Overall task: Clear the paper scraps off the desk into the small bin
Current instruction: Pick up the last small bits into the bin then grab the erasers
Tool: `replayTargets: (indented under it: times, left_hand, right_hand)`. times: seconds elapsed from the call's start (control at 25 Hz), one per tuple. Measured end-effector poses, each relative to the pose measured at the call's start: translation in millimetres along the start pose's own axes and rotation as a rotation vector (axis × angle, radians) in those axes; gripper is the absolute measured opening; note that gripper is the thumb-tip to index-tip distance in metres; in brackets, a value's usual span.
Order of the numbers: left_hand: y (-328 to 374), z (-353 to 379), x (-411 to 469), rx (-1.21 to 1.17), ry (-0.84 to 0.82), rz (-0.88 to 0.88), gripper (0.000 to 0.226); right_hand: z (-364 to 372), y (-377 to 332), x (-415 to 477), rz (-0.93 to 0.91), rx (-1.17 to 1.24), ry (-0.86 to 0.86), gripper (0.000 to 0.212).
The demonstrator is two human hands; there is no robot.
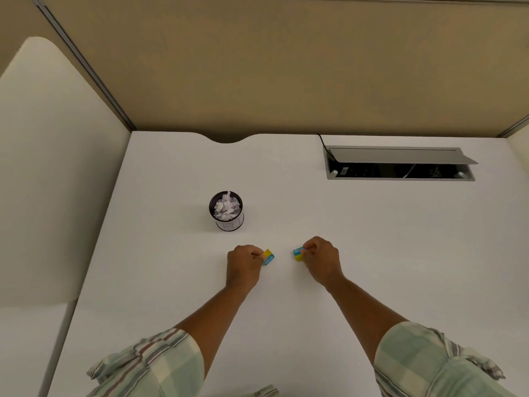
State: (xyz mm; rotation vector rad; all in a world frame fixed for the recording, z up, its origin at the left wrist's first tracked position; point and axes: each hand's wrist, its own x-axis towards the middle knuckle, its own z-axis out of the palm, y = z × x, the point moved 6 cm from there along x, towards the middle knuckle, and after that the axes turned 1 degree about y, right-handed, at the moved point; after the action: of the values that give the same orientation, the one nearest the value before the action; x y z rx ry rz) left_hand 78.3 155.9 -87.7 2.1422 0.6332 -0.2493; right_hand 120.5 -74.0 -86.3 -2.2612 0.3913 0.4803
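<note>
Pinched in each hand, left hand point(244, 263) and right hand point(322, 260), is a small yellow-and-blue block point(268, 256) point(298, 253); white scraps point(226, 208) fill the round mesh bin point(226, 211) on the smooth white desk point(372, 239).

Non-task items on the desk

Open cable hatch point(400, 163) at two o'clock; two yellow-blue blocks point(268, 256) point(298, 253) side by side near centre.

A yellow-and-blue eraser point(268, 256) is pinched in the left hand point(244, 263) and a second eraser point(298, 253) in the right hand point(322, 260) on the white desk point(372, 239), while the small mesh bin point(226, 211), beyond the left hand, is seen filled with white paper scraps point(226, 207).
</note>
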Motion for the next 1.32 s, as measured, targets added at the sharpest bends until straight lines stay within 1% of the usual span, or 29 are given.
replayTargets:
  times: [0.12, 0.2, 0.32, 0.44, 0.52, 0.64, 0.8, 0.88, 0.96, 1.04, 1.16, 1.32]
  left_hand:
    - [-5, -27, -12, -0.093, 0.084, -0.011, 0.005]
    - [-8, -54, -16, -0.173, 0.193, -0.022, 0.007]
    - [-11, -97, -14, -0.322, 0.355, -0.034, 0.011]
    - [-2, -129, 0, -0.358, 0.430, 0.004, 0.009]
    - [9, -144, 13, -0.318, 0.449, 0.054, 0.009]
    - [22, -154, 33, -0.233, 0.454, 0.110, 0.009]
    - [34, -149, 50, -0.042, 0.393, 0.157, 0.011]
    - [38, -144, 54, 0.032, 0.380, 0.182, 0.010]
    - [36, -140, 59, 0.085, 0.359, 0.156, 0.013]
    - [32, -136, 62, 0.171, 0.349, 0.123, 0.017]
    - [29, -132, 62, 0.291, 0.343, 0.112, 0.019]
    - [36, -131, 69, 0.447, 0.328, 0.098, 0.022]
  right_hand:
    - [12, -20, -10, -0.038, 0.109, -0.016, 0.015]
    - [21, -43, -14, -0.072, 0.158, -0.016, 0.018]
    - [30, -89, -19, -0.185, 0.216, 0.007, 0.015]
    - [36, -136, -18, -0.325, 0.203, 0.057, 0.010]
    - [40, -163, -15, -0.383, 0.167, 0.070, 0.007]
    - [46, -188, -9, -0.412, 0.064, 0.076, 0.004]
    - [56, -206, 0, -0.431, -0.105, 0.090, 0.008]
    - [63, -211, 5, -0.446, -0.265, 0.084, 0.014]
    - [69, -214, 7, -0.490, -0.442, 0.111, 0.020]
    - [73, -214, 10, -0.517, -0.533, 0.138, 0.023]
    - [80, -210, 14, -0.515, -0.601, 0.122, 0.025]
    - [83, -208, 17, -0.482, -0.582, 0.122, 0.025]
